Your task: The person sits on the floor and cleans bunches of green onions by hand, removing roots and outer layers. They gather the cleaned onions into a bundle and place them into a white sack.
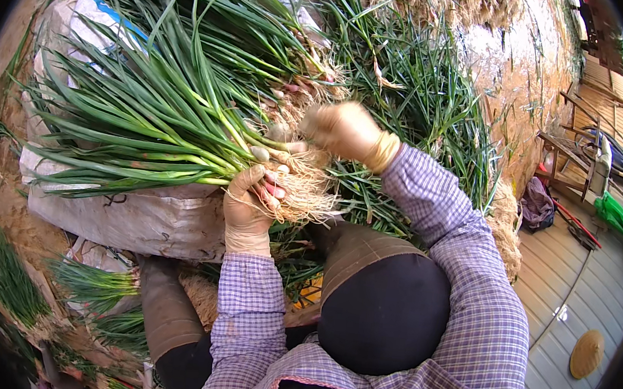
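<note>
My left hand [245, 208], in a pale thin glove, grips a bunch of green garlic plants [197, 155] near the bulbs. Their long flat leaves fan out to the left. Pale and reddish bulbs [274, 186] show beside my thumb, and a mass of stringy roots [312, 192] hangs at the right. Above those roots is my right hand [346, 130], also gloved, with curled fingers blurred by motion; whether anything is in them cannot be made out. More plants [232, 24] lie behind the bunch, roots to the right. Beneath the bunch is a white woven sack [134, 222].
Loose leafy plants [411, 97] are heaped on the right, beside wet muddy ground [519, 79]. My knee [385, 308] rises below my right forearm. At lower left lie tied bundles [95, 283]. A wooden frame [574, 158] and a straw hat [587, 354] appear far right.
</note>
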Available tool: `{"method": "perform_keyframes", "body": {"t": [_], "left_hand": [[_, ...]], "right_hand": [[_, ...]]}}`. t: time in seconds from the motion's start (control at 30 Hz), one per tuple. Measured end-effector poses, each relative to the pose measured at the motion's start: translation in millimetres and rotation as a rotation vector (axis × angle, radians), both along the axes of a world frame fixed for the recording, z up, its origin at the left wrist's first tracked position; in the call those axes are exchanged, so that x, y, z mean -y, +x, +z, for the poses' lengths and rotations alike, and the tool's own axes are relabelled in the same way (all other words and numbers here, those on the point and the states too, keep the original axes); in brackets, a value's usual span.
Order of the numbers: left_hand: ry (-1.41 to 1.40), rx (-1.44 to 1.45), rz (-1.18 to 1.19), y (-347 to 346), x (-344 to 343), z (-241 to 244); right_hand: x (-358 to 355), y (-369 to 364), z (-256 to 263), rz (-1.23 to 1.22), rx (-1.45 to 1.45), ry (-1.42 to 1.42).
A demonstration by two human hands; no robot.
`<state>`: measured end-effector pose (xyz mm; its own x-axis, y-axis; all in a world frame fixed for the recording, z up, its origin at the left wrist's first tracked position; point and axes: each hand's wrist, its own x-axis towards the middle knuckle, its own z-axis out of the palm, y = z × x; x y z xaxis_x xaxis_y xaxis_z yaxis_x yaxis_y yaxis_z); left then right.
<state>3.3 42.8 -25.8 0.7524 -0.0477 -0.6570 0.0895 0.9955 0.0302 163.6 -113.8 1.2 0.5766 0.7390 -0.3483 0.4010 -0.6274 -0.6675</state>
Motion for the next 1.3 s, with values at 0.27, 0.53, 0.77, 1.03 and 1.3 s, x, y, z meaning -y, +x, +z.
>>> {"method": "perform_keyframes", "body": {"t": [0.27, 0.53, 0.77, 1.03, 1.3], "left_hand": [[0.151, 0.046, 0.019, -2, -5, 4], [0.161, -0.186, -0.046, 6, 6, 8], [0.190, 0.013, -0.149, 5, 4, 11], [0.171, 0.126, -0.075, 10, 10, 9], [-0.114, 0.315, 0.033, 2, 9, 3]], "right_hand": [[-21, 35, -22, -0.234, -0.262, 0.077], [-71, 6, -9, 0.381, 0.244, -0.083], [-57, 22, -4, 0.028, -0.078, -0.095], [-35, 9, -33, 0.261, 0.267, -0.182], [10, 6, -18, 0.100, -0.405, -0.270]]}}
